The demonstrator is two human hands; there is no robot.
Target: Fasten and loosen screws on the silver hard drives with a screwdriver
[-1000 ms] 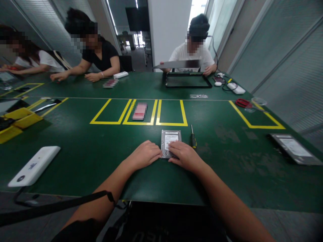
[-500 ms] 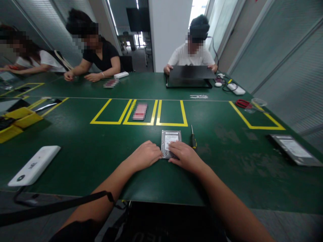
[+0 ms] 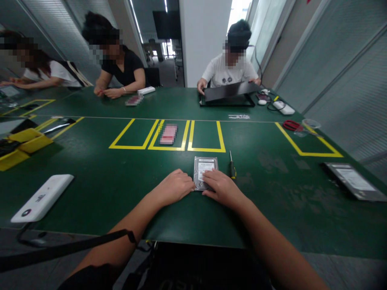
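Green table (image 3: 99,193), yellow tape (image 3: 207,150), pale pillar (image 3: 205,40) beyond. Right hand (image 3: 223,186) open on drive (image 3: 205,164); left hand (image 3: 176,187): grip unclear.

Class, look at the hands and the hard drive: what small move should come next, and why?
Perhaps the right hand should shift to the screwdriver: it lies close beside that hand, while the left hand, at the near left corner of the hard drive, could steady it.
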